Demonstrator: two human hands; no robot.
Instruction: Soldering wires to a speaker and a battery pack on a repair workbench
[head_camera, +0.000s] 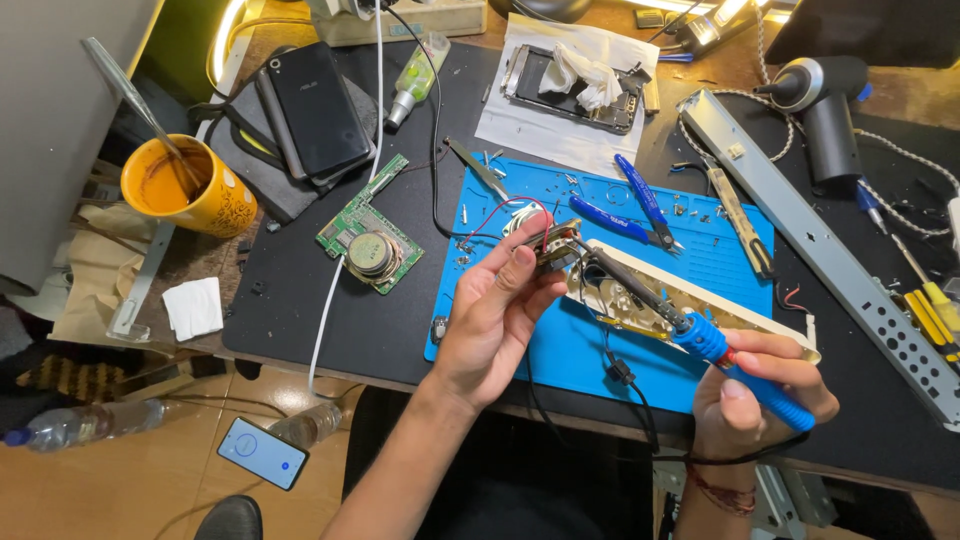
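— Right, what's the left hand (495, 315) got?

— Fingers pinching a small electronic part (553, 243), held up over the blue work mat (520, 210). Red and black wires (505, 212) loop from it toward the mat's far-left area.

— And the right hand (762, 392)?

— Fingers wrapped tight round the blue handle of a soldering iron (700, 335), at the mat's near-right corner. The dark shaft slants up and left, and its tip sits right at the pinched part; whether it actually touches, I can't tell.

— What's beneath the iron?

— A cream plastic housing (680, 300), lying open across the mat's right half, workings showing inside.

— Anything else on the mat?

— Blue-handled cutters (630, 210) near its far edge, with tiny screws scattered about.

— Off the mat?

— Left of it on the dark surface (300, 310), a green circuit board carrying a round speaker (370, 250). Farther left, an orange mug (190, 185) with a tool standing in it. Beyond the mat's far-left corner, a black phone (315, 105) face down. Right of the mat, a long grey metal bracket (830, 250) lying slantwise.
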